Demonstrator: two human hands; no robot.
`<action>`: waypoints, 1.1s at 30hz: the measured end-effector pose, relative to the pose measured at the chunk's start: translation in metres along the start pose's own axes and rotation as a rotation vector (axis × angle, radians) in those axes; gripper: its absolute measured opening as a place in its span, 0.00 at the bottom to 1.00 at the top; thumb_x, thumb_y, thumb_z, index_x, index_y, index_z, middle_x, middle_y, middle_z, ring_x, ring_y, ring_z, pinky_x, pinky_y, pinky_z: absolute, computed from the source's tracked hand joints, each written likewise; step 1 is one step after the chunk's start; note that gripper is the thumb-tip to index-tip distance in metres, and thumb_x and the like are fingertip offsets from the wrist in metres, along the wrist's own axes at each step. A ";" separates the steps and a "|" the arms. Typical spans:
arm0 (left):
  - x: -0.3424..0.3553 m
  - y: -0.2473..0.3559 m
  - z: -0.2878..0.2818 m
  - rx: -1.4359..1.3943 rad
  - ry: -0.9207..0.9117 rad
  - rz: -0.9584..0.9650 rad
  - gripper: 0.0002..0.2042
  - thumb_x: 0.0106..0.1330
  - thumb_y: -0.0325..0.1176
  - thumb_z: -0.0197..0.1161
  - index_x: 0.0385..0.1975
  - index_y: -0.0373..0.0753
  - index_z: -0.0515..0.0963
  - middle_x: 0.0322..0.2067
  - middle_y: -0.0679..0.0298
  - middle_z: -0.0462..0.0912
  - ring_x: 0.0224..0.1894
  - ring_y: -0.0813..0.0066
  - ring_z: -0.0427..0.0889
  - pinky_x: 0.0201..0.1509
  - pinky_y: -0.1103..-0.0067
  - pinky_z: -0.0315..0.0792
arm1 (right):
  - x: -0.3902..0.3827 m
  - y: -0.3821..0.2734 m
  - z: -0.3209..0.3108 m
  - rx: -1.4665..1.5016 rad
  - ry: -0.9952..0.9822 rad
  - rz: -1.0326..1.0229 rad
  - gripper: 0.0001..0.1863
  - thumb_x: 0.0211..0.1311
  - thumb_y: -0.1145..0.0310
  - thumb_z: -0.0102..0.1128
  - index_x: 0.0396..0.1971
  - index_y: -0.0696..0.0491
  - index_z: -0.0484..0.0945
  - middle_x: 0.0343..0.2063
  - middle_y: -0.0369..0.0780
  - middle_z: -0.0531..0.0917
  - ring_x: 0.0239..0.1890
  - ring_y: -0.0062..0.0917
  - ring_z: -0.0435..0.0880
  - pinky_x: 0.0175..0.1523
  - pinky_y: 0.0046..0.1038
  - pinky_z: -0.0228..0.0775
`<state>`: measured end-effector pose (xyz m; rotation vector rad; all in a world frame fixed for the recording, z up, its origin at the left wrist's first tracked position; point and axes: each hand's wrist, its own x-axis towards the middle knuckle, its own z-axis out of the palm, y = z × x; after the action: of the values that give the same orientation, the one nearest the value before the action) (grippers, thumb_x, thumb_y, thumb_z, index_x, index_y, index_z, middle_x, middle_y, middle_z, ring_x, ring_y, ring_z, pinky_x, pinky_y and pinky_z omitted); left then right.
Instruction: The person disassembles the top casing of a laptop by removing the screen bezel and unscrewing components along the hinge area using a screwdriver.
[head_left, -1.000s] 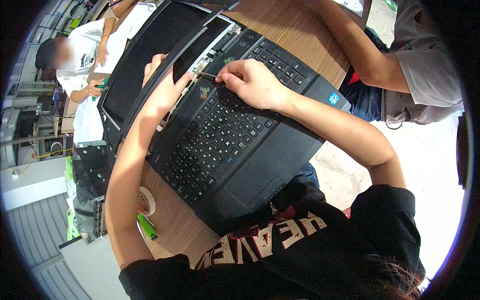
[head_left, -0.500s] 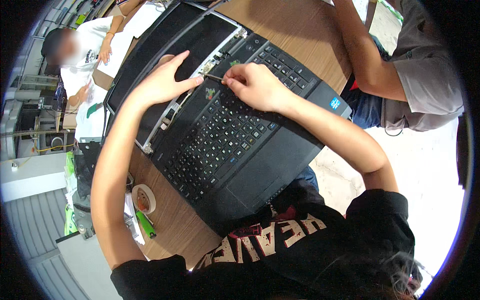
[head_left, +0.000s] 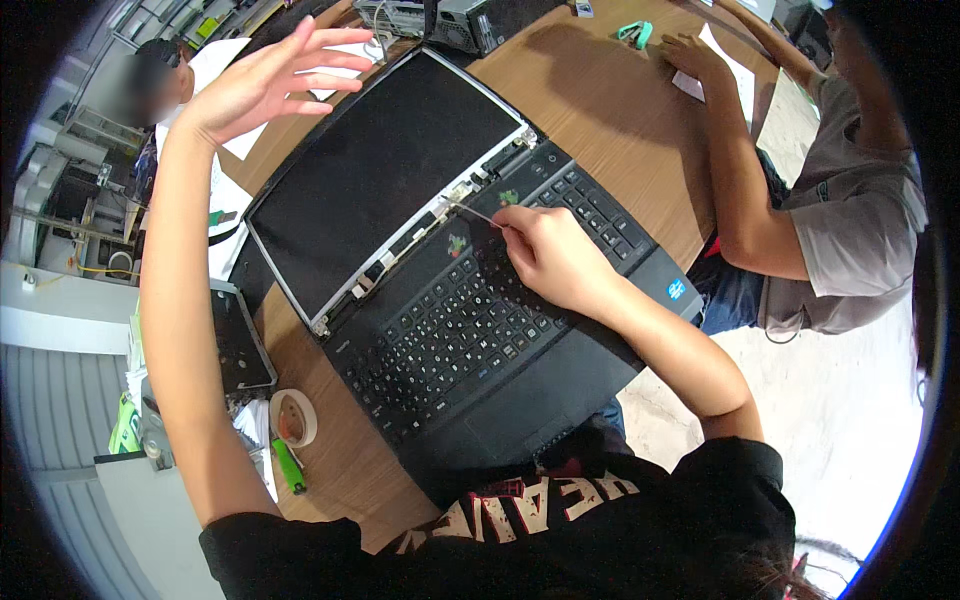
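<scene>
A black laptop (head_left: 520, 385) lies unfolded before me, its screen (head_left: 385, 170) leaned back. The screen's metal edge and hinge parts are exposed. My right hand (head_left: 565, 255) is closed on a slim metal tool (head_left: 472, 209); its kind is hard to make out. The tool's tip is at the exposed strip (head_left: 425, 225) along the screen's lower edge. My left hand (head_left: 275, 90) is raised over the screen's far left corner, fingers spread, holding nothing.
On the wooden table at left are a tape roll (head_left: 293, 418), a green-handled tool (head_left: 289, 466) and a dark flat panel (head_left: 240, 340). A computer case (head_left: 490, 22) stands at the back. A person (head_left: 755, 210) sits at right near a teal object (head_left: 635, 35); another is at far left.
My left hand has lifted off the screen's lower edge, up and away to the far left. A dark strip across the screen is gone from there. My right hand still holds the tool.
</scene>
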<state>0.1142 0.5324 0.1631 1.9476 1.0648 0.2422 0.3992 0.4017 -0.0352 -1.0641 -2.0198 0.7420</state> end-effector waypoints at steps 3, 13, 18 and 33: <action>0.000 0.000 -0.020 -0.122 -0.021 -0.012 0.39 0.71 0.70 0.35 0.70 0.45 0.63 0.61 0.60 0.74 0.61 0.72 0.75 0.60 0.73 0.72 | 0.002 0.000 -0.001 -0.006 0.053 -0.029 0.09 0.60 0.78 0.55 0.40 0.63 0.79 0.26 0.53 0.82 0.30 0.44 0.85 0.38 0.36 0.77; 0.009 -0.008 -0.022 -0.144 -0.086 0.010 0.39 0.70 0.70 0.34 0.70 0.45 0.61 0.62 0.58 0.73 0.61 0.70 0.76 0.60 0.72 0.75 | 0.006 -0.015 -0.008 0.058 -0.042 0.032 0.10 0.61 0.75 0.55 0.41 0.61 0.78 0.32 0.54 0.83 0.37 0.48 0.84 0.44 0.41 0.77; 0.011 -0.015 -0.004 -0.195 -0.127 -0.007 0.39 0.71 0.70 0.33 0.70 0.44 0.62 0.61 0.58 0.73 0.60 0.71 0.76 0.59 0.72 0.74 | 0.001 -0.018 -0.007 0.091 -0.016 -0.057 0.08 0.62 0.75 0.55 0.40 0.59 0.78 0.27 0.49 0.82 0.30 0.39 0.85 0.38 0.35 0.77; 0.019 -0.019 0.158 -0.855 -0.077 -0.117 0.37 0.75 0.64 0.29 0.69 0.37 0.58 0.51 0.56 0.77 0.48 0.72 0.80 0.52 0.74 0.76 | 0.060 0.052 -0.107 0.963 0.303 0.238 0.16 0.74 0.61 0.46 0.42 0.55 0.80 0.24 0.30 0.68 0.23 0.13 0.65 0.27 0.18 0.56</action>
<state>0.1980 0.4562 0.0498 1.1146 0.8246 0.4637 0.4843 0.4950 0.0069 -0.7537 -1.0474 1.3817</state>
